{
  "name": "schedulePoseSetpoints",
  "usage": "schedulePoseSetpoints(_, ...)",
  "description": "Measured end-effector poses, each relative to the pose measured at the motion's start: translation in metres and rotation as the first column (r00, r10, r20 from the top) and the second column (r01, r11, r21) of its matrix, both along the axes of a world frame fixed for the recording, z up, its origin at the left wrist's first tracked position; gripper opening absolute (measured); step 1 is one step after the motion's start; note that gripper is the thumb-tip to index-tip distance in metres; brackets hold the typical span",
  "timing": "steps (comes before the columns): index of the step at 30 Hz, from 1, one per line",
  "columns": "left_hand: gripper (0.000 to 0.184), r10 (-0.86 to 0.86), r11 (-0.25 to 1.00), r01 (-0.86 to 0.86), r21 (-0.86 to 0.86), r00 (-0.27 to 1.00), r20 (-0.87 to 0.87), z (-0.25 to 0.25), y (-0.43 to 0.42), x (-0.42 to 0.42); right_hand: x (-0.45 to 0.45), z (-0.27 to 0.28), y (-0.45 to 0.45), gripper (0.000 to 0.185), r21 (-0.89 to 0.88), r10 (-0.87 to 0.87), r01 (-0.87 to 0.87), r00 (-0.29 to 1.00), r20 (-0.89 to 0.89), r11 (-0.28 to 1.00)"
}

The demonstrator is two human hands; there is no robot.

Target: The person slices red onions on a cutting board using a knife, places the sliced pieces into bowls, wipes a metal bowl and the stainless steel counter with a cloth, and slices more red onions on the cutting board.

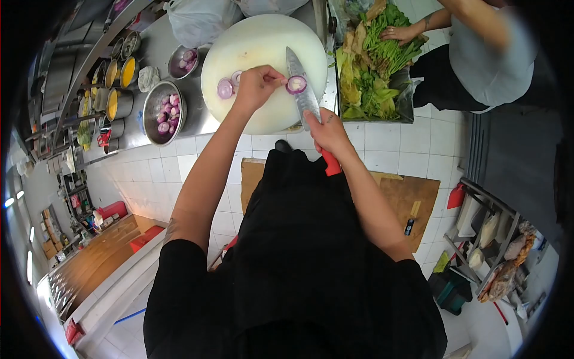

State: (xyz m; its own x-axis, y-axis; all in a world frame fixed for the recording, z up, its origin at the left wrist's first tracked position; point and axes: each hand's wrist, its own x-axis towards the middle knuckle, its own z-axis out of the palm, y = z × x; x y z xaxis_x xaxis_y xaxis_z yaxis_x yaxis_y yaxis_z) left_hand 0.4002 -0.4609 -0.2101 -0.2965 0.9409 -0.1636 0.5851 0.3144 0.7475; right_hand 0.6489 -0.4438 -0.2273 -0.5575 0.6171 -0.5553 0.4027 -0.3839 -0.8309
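Observation:
On the round white cutting board (263, 42), my left hand (258, 88) pinches the edge of a purple-rimmed onion slice (296, 85). The slice overlaps the broad blade of a kitchen knife (292, 62); whether it rests on the steel or is held just above, I cannot tell. My right hand (328, 130) is closed around the knife where blade and red handle meet, its tip pointing away from me. Beside my left wrist lie cut onion pieces (225, 88) on the board.
Left of the board stand a large metal bowl of peeled red onions (164, 113) and a smaller onion bowl (183, 61). Yellow-filled containers (120, 104) line the counter's far left. At right, another person's hand (402, 34) touches leafy greens (371, 78) in a metal tray.

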Motion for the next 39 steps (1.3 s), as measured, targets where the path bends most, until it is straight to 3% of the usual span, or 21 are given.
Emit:
schedulePoseSetpoints(1,0.038,-0.035,0.999,0.036,0.011,0.993,-0.114,0.004,0.004,0.0,0.0,0.0,0.001,0.045,0.022,0.01,-0.01,1.0,0.006,1.0)
schedulePoseSetpoints(2,0.038,-0.031,0.999,0.032,0.013,0.993,-0.112,0.003,0.009,0.002,0.0,-0.001,0.001,0.045,0.023,0.014,-0.014,1.0,0.009,1.0)
schedulePoseSetpoints(4,0.074,-0.109,0.961,0.208,0.182,0.889,-0.444,-0.002,0.022,0.009,0.001,-0.004,0.003,0.048,0.057,0.018,-0.018,1.0,0.01,0.998)
schedulePoseSetpoints(5,0.074,-0.1,0.963,0.198,0.183,0.892,-0.44,0.001,0.026,0.011,0.001,-0.003,0.004,0.048,0.057,0.028,-0.029,1.0,0.014,0.998)
schedulePoseSetpoints(7,0.102,-0.109,0.983,0.171,0.065,0.832,-0.545,0.009,0.034,0.011,0.003,0.003,0.007,0.049,0.046,0.033,-0.035,0.999,0.026,0.998)
schedulePoseSetpoints(8,0.112,-0.128,0.985,0.169,0.034,0.848,-0.515,0.01,0.038,0.01,0.003,0.003,0.007,0.049,0.048,0.046,-0.048,0.999,0.028,0.998)
schedulePoseSetpoints(17,0.122,-0.067,0.997,0.072,-0.014,0.81,-0.582,0.012,0.038,0.016,0.021,0.009,0.006,0.048,0.025,0.13,-0.132,0.99,0.058,0.991)
schedulePoseSetpoints(22,0.12,-0.034,0.999,0.048,0.005,0.787,-0.615,0.013,0.039,0.015,0.049,0.008,-0.011,0.043,0.054,0.278,-0.281,0.959,0.06,0.958)
schedulePoseSetpoints(24,0.119,-0.018,0.999,0.036,0.018,0.791,-0.612,0.015,0.041,0.013,0.07,0.012,-0.033,0.038,-0.043,0.319,-0.316,0.946,0.057,0.948)
schedulePoseSetpoints(26,0.097,-0.122,0.989,0.15,-0.001,0.805,-0.58,0.022,0.036,0.007,0.087,0.021,-0.04,0.037,-0.034,0.346,-0.344,0.938,0.036,0.938)
schedulePoseSetpoints(27,0.097,-0.12,0.989,0.148,0.001,0.805,-0.581,0.015,0.034,-0.002,0.102,0.023,-0.036,0.037,-0.044,0.383,-0.381,0.922,0.058,0.923)
schedulePoseSetpoints(29,0.066,-0.411,0.88,0.441,0.175,0.893,-0.183,-0.005,0.037,-0.017,0.133,0.031,-0.025,0.038,-0.05,0.411,-0.408,0.908,0.081,0.912)
schedulePoseSetpoints(30,0.047,-0.419,0.848,0.471,0.243,0.876,-0.237,0.007,0.031,-0.003,0.149,0.04,-0.018,0.038,-0.081,0.4,-0.393,0.91,0.112,0.916)
schedulePoseSetpoints(32,0.045,-0.378,0.882,0.439,0.173,0.876,-0.3,0.008,0.016,0.019,0.176,0.045,-0.01,0.038,-0.109,0.388,-0.374,0.91,0.149,0.921)
schedulePoseSetpoints(34,0.035,-0.297,0.933,0.35,0.084,0.88,-0.371,0.013,0.003,0.042,0.193,0.04,-0.009,0.036,-0.083,0.226,-0.214,0.954,0.196,0.973)
schedulePoseSetpoints(35,0.035,-0.292,0.933,0.348,0.092,0.881,-0.372,0.015,0.0,0.054,0.195,0.038,-0.012,0.036,-0.076,0.226,-0.215,0.954,0.199,0.974)
schedulePoseSetpoints(37,0.029,-0.206,0.973,0.228,-0.026,0.822,-0.53,0.013,-0.007,0.073,0.192,0.034,-0.016,0.033,-0.06,0.083,-0.076,0.989,0.125,0.995)
schedulePoseSetpoints(39,0.027,-0.158,0.982,0.188,0.0,0.827,-0.54,0.012,-0.01,0.081,0.178,0.033,-0.019,0.032,-0.059,0.046,-0.041,0.994,0.099,0.997)
